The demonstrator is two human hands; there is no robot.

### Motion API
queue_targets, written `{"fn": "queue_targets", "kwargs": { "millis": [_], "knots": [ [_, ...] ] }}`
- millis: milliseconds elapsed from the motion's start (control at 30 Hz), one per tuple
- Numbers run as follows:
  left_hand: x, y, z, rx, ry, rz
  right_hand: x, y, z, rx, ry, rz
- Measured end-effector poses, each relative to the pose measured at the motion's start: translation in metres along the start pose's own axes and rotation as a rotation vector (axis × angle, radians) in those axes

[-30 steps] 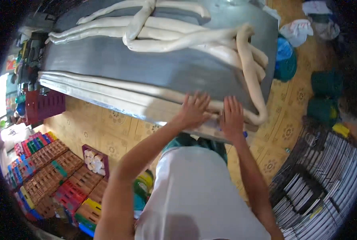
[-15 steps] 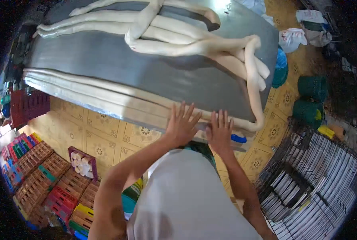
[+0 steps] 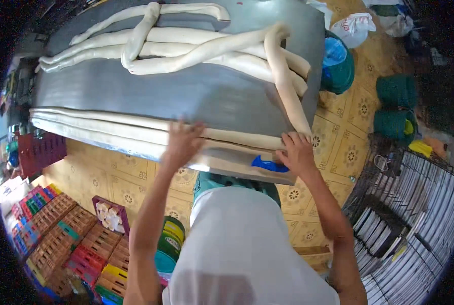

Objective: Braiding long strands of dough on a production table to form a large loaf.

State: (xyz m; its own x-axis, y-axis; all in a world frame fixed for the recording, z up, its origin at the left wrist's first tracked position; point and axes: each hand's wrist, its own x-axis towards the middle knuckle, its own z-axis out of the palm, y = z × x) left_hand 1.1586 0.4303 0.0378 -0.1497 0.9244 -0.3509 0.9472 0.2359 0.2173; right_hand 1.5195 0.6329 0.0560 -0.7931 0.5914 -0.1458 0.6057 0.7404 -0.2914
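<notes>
Long pale dough ropes lie side by side along the near edge of the grey metal table. My left hand rests on the rope farthest from me, its fingers spread but smeared by motion. Farther right, my right hand lies over that rope near where it bends away at the table's corner, thumb apart from the fingers. Between my hands, close to the near edge, sits a blue-handled tool whose kind I cannot make out. Thicker dough strands lie crossed and looped across the far half of the table.
Teal tubs and a white sack stand on the tiled floor past the table's right end. Stacked crates fill the lower left. A wire rack of pale bars is at the right. A green bucket stands beside me.
My hands have moved apart, the left one to the left and the right one to the right along the rope. More of the blue-handled tool shows. The whole view has shifted.
</notes>
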Motion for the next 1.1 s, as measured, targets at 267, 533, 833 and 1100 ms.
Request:
{"fn": "queue_targets", "kwargs": {
  "millis": [267,533,833,1100],
  "knots": [
    [0.083,0.170,0.013,-0.428,0.052,0.173,0.021,0.037,-0.051,0.481,-0.200,-0.026],
    [0.040,0.170,0.001,-0.265,0.099,0.279,-0.069,0.139,-0.055,0.213,-0.189,-0.167],
    [0.086,0.203,0.029,0.131,0.110,0.195,-0.024,0.036,0.031,0.248,0.066,-0.133],
    [0.043,0.177,0.039,-0.021,-0.259,0.112,-0.039,0.007,0.014,0.153,-0.103,0.222]
  ]
}}
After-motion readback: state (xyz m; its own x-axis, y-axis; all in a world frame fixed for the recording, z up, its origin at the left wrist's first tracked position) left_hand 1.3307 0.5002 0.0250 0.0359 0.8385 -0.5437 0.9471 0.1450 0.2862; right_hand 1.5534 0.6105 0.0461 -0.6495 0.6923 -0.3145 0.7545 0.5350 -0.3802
